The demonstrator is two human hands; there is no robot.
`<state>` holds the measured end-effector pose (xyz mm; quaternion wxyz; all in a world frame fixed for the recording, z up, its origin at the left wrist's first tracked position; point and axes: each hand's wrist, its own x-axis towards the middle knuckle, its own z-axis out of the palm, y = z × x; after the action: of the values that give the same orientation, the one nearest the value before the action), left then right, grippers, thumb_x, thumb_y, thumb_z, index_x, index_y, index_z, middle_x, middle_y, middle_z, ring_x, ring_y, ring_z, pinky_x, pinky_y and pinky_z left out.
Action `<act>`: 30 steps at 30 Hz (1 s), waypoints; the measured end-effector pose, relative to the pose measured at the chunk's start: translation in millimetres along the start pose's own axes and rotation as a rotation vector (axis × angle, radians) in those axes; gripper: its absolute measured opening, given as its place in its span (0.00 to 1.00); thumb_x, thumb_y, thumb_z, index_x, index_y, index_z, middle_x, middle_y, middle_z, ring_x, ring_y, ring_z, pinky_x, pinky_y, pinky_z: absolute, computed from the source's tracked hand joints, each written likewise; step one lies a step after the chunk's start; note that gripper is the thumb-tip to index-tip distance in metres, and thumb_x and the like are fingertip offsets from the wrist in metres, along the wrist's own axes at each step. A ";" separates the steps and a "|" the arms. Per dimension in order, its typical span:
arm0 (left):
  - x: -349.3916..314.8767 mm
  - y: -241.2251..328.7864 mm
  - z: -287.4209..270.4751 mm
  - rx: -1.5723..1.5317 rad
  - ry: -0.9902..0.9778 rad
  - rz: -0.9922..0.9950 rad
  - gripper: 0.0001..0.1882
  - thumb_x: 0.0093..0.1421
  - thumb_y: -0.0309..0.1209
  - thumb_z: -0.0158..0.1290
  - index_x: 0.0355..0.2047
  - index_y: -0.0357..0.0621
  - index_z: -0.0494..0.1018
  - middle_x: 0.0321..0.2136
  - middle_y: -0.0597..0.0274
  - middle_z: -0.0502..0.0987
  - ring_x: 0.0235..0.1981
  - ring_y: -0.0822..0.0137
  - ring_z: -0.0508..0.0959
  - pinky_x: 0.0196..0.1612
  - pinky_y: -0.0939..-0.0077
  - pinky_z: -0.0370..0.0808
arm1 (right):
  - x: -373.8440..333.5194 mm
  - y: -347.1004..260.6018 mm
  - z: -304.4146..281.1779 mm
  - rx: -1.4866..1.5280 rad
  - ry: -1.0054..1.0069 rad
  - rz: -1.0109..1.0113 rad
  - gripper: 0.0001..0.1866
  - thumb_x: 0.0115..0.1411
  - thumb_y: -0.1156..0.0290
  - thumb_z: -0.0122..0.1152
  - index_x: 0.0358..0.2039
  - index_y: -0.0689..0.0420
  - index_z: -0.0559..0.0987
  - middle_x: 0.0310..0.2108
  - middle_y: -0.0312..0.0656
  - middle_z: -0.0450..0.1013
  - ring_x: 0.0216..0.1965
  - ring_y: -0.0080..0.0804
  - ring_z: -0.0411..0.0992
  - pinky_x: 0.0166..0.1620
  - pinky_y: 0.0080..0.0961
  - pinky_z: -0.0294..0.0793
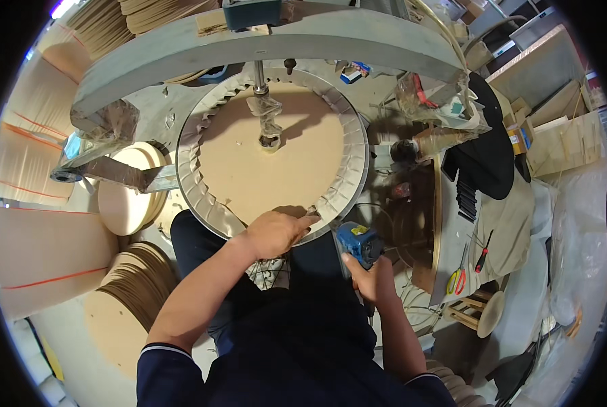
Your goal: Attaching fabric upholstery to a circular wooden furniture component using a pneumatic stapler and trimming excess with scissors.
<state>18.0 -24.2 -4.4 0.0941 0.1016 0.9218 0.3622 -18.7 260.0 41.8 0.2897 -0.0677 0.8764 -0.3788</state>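
Observation:
A round tan board (276, 183) lies in front of me inside a metal ring, with pale pleated fabric (347, 146) folded over its edge all around. At the near rim, slightly right of centre, my left hand (279, 234) is closed, its fingers pinching the fabric edge. My right hand (374, 279) grips a blue staple gun (359, 243) just outside the ring's near right rim, its nose close to the rim. A metal rod wrapped in clear plastic (268, 119) comes down onto the board's middle.
A grey curved beam (269, 44) spans above the ring's far side. Stacks of round boards (127, 285) stand at the left, near wrapped rolls (52, 254). On the right bench lie yellow-and-red scissors (457, 279), a red screwdriver (481, 258) and black cloth (486, 156).

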 end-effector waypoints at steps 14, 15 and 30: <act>16.4 -17.4 0.0 -0.009 0.117 -0.106 0.16 0.70 0.44 0.59 0.41 0.43 0.73 0.33 0.50 0.82 0.37 0.44 0.83 0.41 0.50 0.79 | -1.3 -41.8 15.9 -0.034 -0.167 -0.004 0.21 0.64 0.58 0.71 0.51 0.59 0.83 0.39 0.55 0.84 0.47 0.60 0.81 0.46 0.44 0.81; 17.7 -16.7 0.8 -0.029 0.145 -0.102 0.17 0.69 0.44 0.60 0.40 0.43 0.73 0.32 0.50 0.82 0.37 0.44 0.83 0.41 0.50 0.79 | 2.2 -39.8 18.2 -0.036 -0.171 0.000 0.21 0.64 0.58 0.71 0.51 0.59 0.83 0.39 0.55 0.84 0.47 0.60 0.81 0.46 0.44 0.81; 16.4 12.0 7.4 -0.007 0.249 0.085 0.20 0.75 0.42 0.51 0.62 0.51 0.75 0.37 0.47 0.84 0.37 0.41 0.83 0.43 0.49 0.81 | -0.5 -8.2 4.5 0.018 0.019 0.051 0.20 0.65 0.55 0.72 0.43 0.62 0.86 0.34 0.56 0.84 0.44 0.48 0.86 0.42 0.39 0.81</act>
<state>5.5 -6.6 -3.2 -0.0362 0.0943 0.9199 0.3789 -16.6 251.6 45.4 0.2917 -0.0389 0.8770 -0.3799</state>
